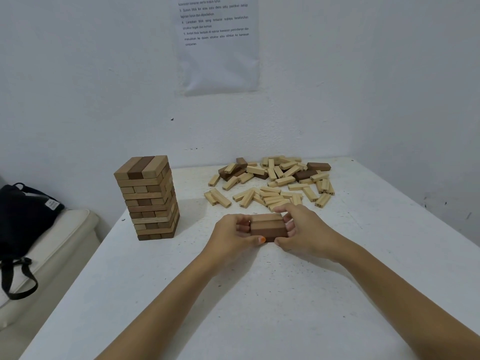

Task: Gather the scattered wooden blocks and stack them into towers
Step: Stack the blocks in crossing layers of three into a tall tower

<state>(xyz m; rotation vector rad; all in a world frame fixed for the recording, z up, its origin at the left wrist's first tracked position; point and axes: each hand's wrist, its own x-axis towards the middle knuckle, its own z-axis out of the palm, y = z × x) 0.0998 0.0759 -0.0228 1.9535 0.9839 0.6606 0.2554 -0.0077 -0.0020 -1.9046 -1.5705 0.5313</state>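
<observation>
Blocks (267, 227), three side by side on the table (259, 307), sit pinched between your left hand (231, 236) and right hand (305, 229), pile (272, 180) at 12 o'clock, tower (148, 198) at 10; squeeze ends flush before laying the next layer crosswise.

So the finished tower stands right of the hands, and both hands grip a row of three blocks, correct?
No. The head view shows the finished tower left of the hands, not right. The rest holds: the left hand and right hand both grip the row of three blocks.
</observation>
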